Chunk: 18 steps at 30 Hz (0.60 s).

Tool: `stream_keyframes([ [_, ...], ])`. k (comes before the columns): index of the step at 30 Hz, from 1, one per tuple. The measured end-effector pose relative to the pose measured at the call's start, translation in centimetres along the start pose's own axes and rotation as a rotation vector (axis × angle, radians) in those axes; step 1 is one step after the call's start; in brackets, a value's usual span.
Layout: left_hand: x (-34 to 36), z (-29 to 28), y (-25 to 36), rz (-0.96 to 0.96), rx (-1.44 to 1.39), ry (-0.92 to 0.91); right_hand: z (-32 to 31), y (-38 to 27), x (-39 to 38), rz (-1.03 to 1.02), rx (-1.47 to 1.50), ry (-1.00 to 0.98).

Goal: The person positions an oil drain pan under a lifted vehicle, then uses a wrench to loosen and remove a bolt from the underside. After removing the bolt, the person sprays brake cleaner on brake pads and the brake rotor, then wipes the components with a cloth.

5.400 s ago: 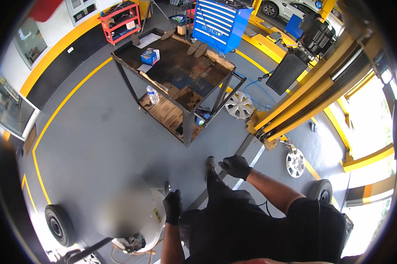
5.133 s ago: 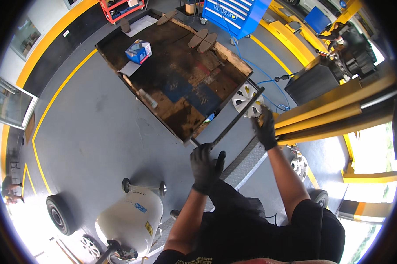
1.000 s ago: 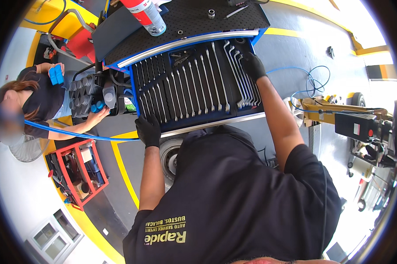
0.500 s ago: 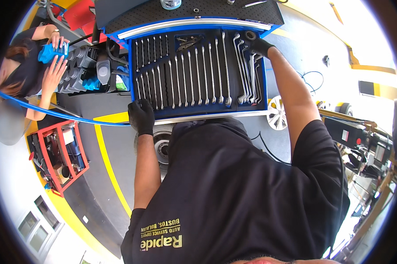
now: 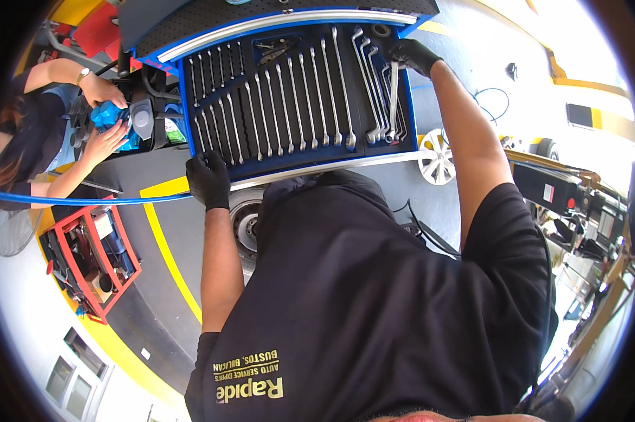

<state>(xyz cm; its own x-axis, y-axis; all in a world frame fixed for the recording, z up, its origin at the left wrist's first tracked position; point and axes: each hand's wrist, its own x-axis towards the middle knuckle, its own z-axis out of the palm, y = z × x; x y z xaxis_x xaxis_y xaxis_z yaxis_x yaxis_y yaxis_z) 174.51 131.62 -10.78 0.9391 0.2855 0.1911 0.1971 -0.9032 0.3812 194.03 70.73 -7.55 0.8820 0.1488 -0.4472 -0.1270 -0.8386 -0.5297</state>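
A silver wrench (image 5: 393, 102) lies over others at the drawer's (image 5: 395, 159) right end; the right hand's (image 5: 414, 56) fingers look closed around its top. Other wrenches (image 5: 296, 104) fill the drawer in rows, seemingly graded by length for easy picking. At its front-left corner, the left hand (image 5: 208, 181) curls, perhaps steadying it; I cannot tell whether it grips.
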Motion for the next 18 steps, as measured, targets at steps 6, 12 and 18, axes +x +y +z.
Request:
stream_keyframes([
  [6, 0.3, 0.7, 0.1, 0.030, 0.039, 0.051, 1.0, 2.0, 0.7, -0.036, 0.221, 0.057],
  [12, 2.3, 0.8, -0.2, -0.027, -0.240, 0.017, 0.2, 0.8, -4.1, -0.106, 0.525, 0.256],
  [18, 4.2, 0.0, 0.8, 0.052, -0.111, 0.131, -3.4, -3.3, -20.1, -0.125, 0.416, 0.624],
])
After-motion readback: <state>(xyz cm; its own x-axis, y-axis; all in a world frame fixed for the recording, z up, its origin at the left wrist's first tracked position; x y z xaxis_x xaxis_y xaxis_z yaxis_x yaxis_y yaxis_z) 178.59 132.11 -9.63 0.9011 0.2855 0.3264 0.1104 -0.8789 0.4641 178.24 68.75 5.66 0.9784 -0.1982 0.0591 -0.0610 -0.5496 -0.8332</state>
